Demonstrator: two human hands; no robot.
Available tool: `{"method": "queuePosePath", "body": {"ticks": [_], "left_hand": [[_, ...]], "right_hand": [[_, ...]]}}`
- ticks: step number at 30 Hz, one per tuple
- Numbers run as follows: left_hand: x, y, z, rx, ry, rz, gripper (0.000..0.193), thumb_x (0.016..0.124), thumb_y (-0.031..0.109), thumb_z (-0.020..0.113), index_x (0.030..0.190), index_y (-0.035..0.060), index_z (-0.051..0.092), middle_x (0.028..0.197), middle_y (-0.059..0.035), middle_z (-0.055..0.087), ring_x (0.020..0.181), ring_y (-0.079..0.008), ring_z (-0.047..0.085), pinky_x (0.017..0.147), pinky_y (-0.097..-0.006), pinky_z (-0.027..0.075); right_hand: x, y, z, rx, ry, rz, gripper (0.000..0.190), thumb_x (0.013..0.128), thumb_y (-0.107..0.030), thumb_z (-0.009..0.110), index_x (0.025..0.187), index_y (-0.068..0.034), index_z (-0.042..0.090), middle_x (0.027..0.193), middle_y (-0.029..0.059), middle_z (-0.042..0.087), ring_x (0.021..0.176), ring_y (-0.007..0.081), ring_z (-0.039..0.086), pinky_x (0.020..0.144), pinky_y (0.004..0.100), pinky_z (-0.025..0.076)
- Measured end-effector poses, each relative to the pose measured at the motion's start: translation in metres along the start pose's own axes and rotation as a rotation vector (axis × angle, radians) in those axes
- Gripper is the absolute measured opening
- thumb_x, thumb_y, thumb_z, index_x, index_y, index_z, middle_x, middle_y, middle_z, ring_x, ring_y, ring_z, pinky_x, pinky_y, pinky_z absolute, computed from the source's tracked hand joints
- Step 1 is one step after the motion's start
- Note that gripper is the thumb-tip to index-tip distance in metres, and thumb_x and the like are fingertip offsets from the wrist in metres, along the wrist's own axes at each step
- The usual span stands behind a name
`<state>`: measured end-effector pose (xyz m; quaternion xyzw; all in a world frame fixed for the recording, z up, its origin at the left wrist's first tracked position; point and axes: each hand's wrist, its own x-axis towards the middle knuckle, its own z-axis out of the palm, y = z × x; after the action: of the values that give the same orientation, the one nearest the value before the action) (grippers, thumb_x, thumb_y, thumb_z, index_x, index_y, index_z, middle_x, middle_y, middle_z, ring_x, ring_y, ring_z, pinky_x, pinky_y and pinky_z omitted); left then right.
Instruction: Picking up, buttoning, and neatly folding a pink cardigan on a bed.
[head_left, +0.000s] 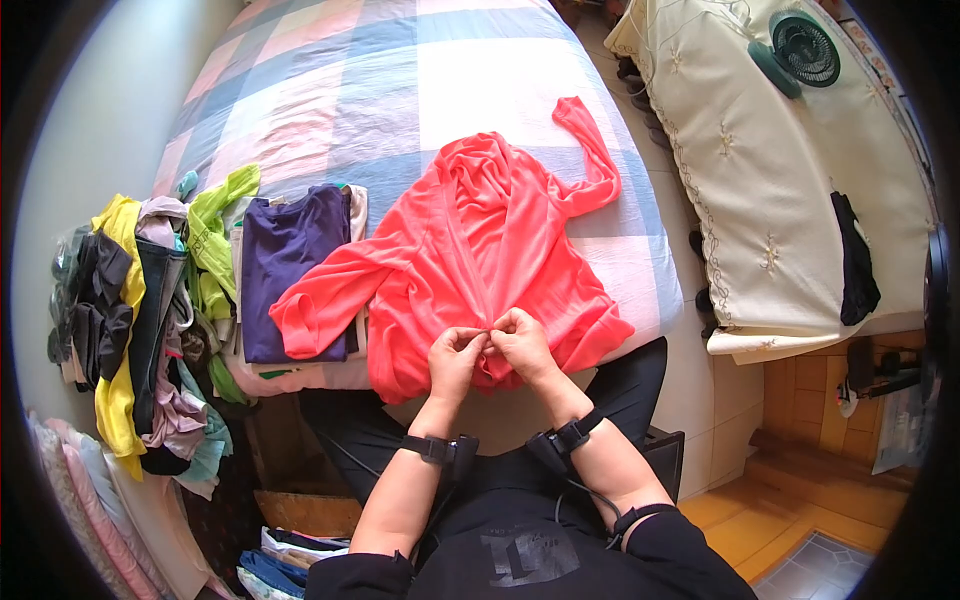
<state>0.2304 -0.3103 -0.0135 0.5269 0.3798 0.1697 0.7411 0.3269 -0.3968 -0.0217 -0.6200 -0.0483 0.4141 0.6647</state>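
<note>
A coral-pink jacket (420, 277) with a hood or wide collar lies spread on the bed, its front facing up. One sleeve reaches left over a folded purple shirt (292, 255); the other bends up and to the right. Both my hands meet at the lower end of its front opening. My left hand (454, 364) pinches the front edge between thumb and fingers. Close beside it, my right hand (523, 346) pinches the opposite edge. Fingertips hide the exact spot that they grip, so a zip or button there cannot be made out.
Under the jacket is a bed with a checked sheet (375, 90). Piled clothes, including a yellow garment (120, 300) and a lime-green top (214, 217), lie at the left. To the right, a cream cloth (750, 187) covers a surface bearing a small fan (804, 51) and a black garment (856, 262).
</note>
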Motion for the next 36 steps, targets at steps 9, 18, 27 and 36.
{"method": "queuePosePath", "body": {"ticks": [9,18,27,36], "left_hand": [[0.017,0.007,-0.018,-0.251,-0.083,-0.383,0.011,0.085,0.017,0.063,0.09,0.007,0.062,0.08,0.0002,0.064,0.065,-0.0056,0.056,0.058,-0.0172,0.041],[-0.01,0.018,-0.018,0.141,-0.386,-0.331,0.014,0.084,0.017,0.065,0.087,0.0033,0.062,0.077,0.0015,0.062,0.066,-0.006,0.053,0.061,-0.0209,0.042],[-0.012,0.013,-0.014,0.642,-0.319,-0.03,0.016,0.08,0.014,0.065,0.079,-0.0013,0.06,0.07,-0.0092,0.061,0.067,-0.0187,0.058,0.063,-0.0305,0.046],[0.048,0.017,0.029,1.039,0.018,0.571,0.03,0.075,0.023,0.068,0.085,-0.0003,0.052,0.086,-0.02,0.056,0.082,-0.0364,0.058,0.07,-0.0441,0.048]], "right_hand": [[-0.005,-0.026,0.011,-0.63,-0.026,-0.548,0.006,0.076,-0.001,0.057,0.08,-0.001,0.052,0.07,0.0137,0.059,0.066,0.0258,0.062,0.06,0.0343,0.05],[0.028,-0.065,0.002,-1.018,0.049,-1.023,0.012,0.075,-0.006,0.061,0.085,-0.004,0.057,0.087,0.0143,0.058,0.081,0.0306,0.059,0.07,0.039,0.048],[0.014,-0.04,-0.026,-1.237,0.062,-0.686,0.015,0.075,-0.012,0.063,0.083,-0.004,0.052,0.084,0.0154,0.054,0.08,0.0343,0.058,0.07,0.0423,0.049],[0.017,-0.024,-0.026,-1.224,0.197,-0.505,0.019,0.074,-0.009,0.063,0.088,-0.003,0.051,0.084,0.0183,0.055,0.08,0.0358,0.058,0.071,0.0425,0.049]]}}
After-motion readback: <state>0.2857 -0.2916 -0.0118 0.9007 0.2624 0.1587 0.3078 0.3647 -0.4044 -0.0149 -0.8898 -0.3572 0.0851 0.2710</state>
